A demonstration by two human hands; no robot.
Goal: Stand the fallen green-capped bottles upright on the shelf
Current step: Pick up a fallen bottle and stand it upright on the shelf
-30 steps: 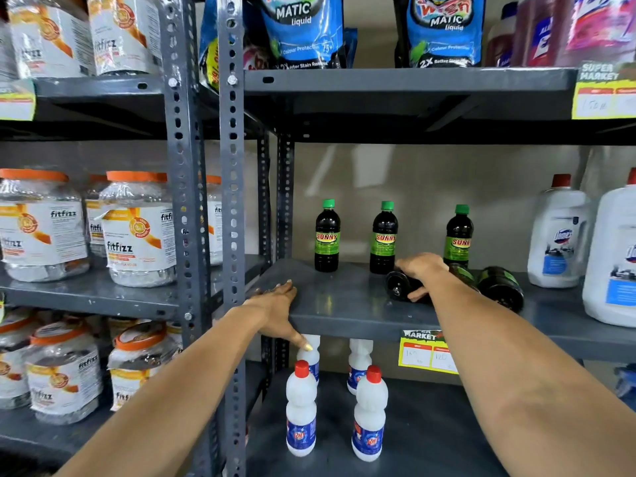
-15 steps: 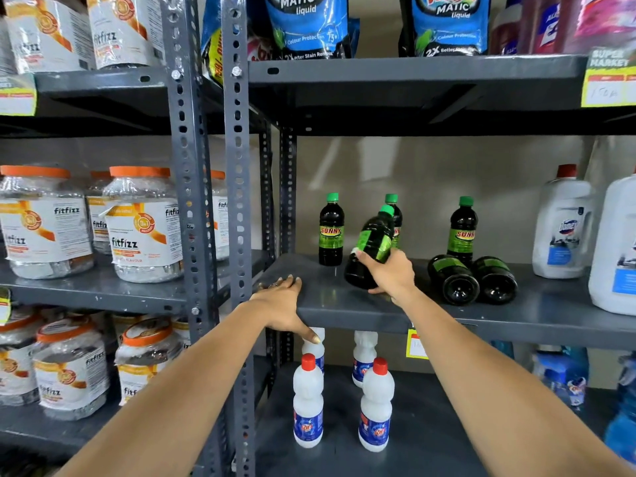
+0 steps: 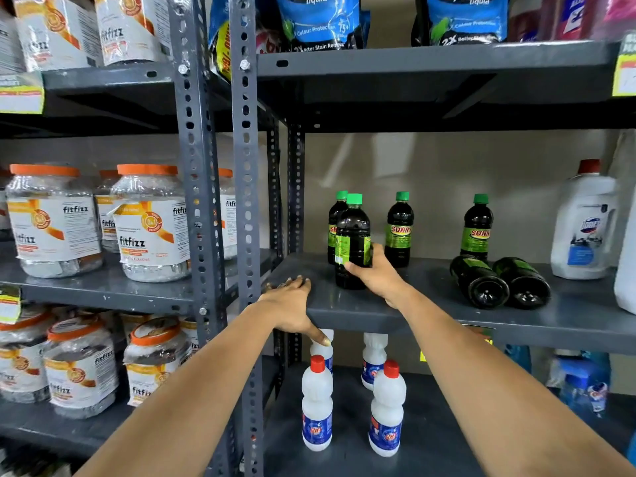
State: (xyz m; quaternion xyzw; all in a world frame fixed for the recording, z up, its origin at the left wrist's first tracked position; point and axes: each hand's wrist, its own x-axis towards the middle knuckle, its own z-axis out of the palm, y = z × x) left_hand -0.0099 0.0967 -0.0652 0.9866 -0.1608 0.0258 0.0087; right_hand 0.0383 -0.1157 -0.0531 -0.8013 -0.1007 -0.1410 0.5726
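Observation:
My right hand [image 3: 377, 275] grips a dark green-capped bottle [image 3: 351, 232] around its lower half, holding it upright with its base on the grey shelf [image 3: 395, 304]. Three more green-capped bottles stand upright behind: one [image 3: 333, 218] partly hidden by the held bottle, one [image 3: 399, 228] in the middle, one [image 3: 477, 227] to the right. Two dark bottles [image 3: 479, 280] [image 3: 521, 282] lie on their sides side by side, bases toward me. My left hand [image 3: 290, 306] rests on the shelf's front left corner, thumb hooked under the edge.
White jugs [image 3: 583, 222] stand at the shelf's right end. White red-capped bottles [image 3: 317, 404] are on the shelf below. Orange-lidded jars [image 3: 151, 222] fill the left rack. Perforated grey uprights [image 3: 246, 201] divide the racks. Blue pouches [image 3: 320, 18] sit on the shelf above.
My right hand lifted one fallen bottle from beside the other two, carried it left while tilting it up, and now holds it upright on the shelf. The left hand stayed put.

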